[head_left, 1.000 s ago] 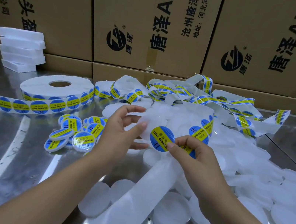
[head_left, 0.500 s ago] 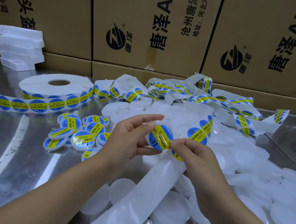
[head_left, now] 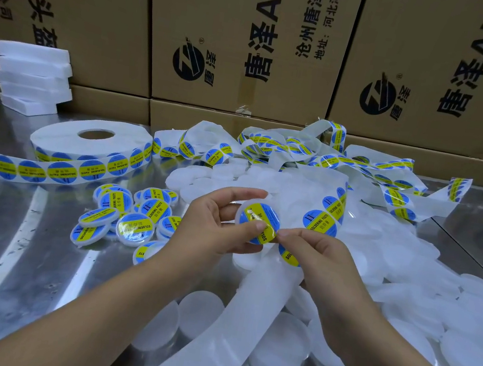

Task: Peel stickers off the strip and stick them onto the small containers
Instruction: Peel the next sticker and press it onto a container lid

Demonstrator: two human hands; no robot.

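A small round white plastic container [head_left: 242,211] is gripped above the shiny metal desk [head_left: 3,240] by the left hand [head_left: 210,228], with the thumb pressed on the round blue-and-yellow sticker [head_left: 261,217] on its lid. The white paper backing strip [head_left: 252,305] is held in the curled right hand [head_left: 320,258], whose fingertips meet the sticker's edge. Labelled containers [head_left: 132,222] are heaped just to the left.

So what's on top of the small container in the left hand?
A blue-and-yellow sticker covers most of the container. The left hand presses it with the thumb, and the right hand pinches its lower edge. Only a white rim shows; the lid beneath is hidden.
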